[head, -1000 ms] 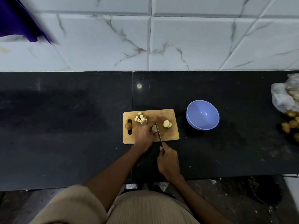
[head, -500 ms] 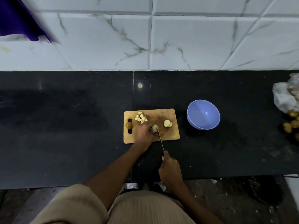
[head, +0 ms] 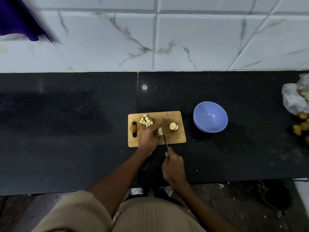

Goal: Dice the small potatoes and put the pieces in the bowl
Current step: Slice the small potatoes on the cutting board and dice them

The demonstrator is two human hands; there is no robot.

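A wooden cutting board (head: 177,118) lies on the black counter. My left hand (head: 148,137) pinches a pale potato piece (head: 160,131) against the board. My right hand (head: 173,166) grips a knife (head: 165,136) by its handle, the blade running along the right side of that piece. A pile of diced potato (head: 146,121) sits at the board's back left. Round potato slices (head: 173,126) lie to the right of the blade. A whole small potato (head: 133,128) rests by the board's handle slot. The blue bowl (head: 210,116) stands to the right of the board with nothing in it.
A plastic bag (head: 294,99) and several small potatoes (head: 301,126) lie at the counter's right edge. A white marbled tile wall (head: 167,39) rises behind the counter. A purple cloth (head: 18,22) hangs at the top left. The counter's front edge runs below my hands.
The knife drew back toward me half a second ago and has now slid forward again along the piece. My left hand has stayed on the potato piece.
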